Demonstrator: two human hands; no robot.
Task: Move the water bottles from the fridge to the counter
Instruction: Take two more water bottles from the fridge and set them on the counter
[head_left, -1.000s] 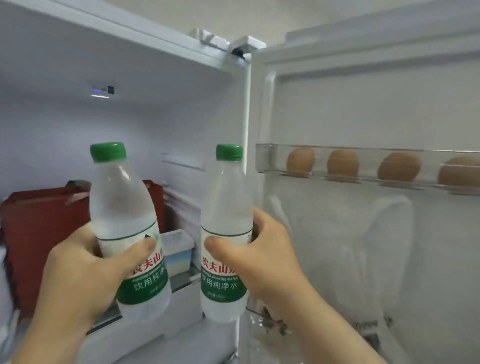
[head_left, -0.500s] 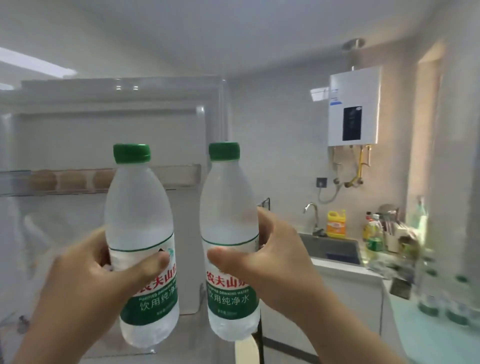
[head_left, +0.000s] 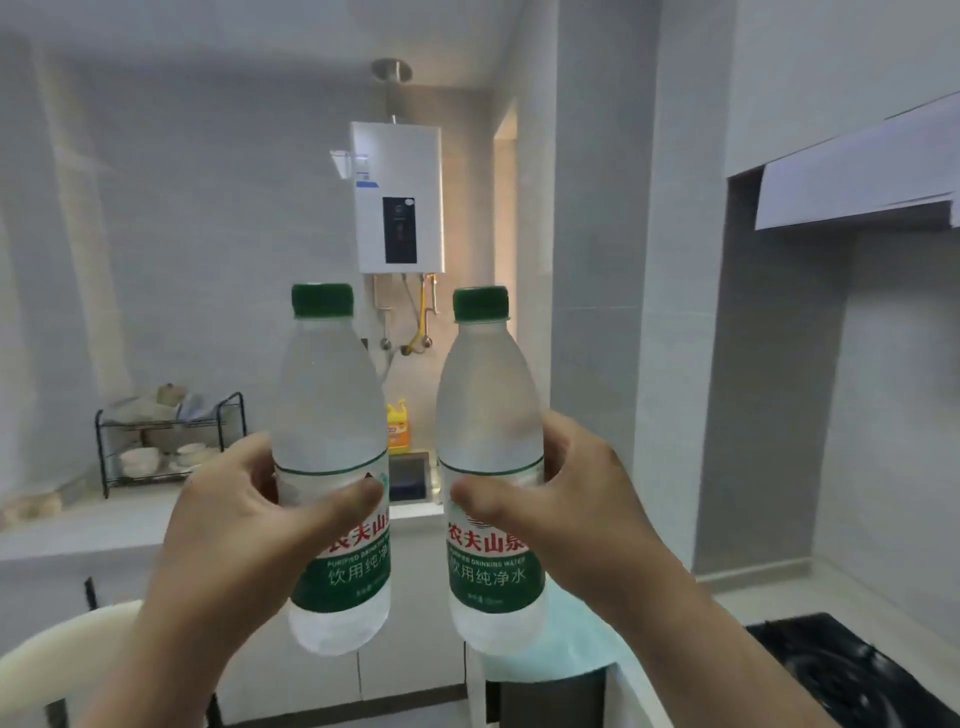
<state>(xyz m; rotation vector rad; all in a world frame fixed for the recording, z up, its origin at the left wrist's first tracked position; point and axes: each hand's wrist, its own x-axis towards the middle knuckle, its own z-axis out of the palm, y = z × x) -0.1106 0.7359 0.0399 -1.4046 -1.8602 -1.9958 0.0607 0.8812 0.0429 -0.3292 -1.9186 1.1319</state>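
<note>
Green-capped bottles, one per fist. Your left hand (head_left: 228, 525) wraps left bottle (head_left: 332, 467) at label; right hand (head_left: 576, 514) wraps right bottle (head_left: 491, 467) likewise. Both upright, raised mid-air, just apart, well clear of counter (head_left: 78, 535). Risk: misted plastic looks wet from chill, may slide through your fingers; bottles may knock together if hands drift inward. Look: clear bodies fogged, caps sealed, green-and-white labels with red characters. Beyond: dish rack (head_left: 166, 441), heater (head_left: 397, 197), hob (head_left: 857, 670).
</note>
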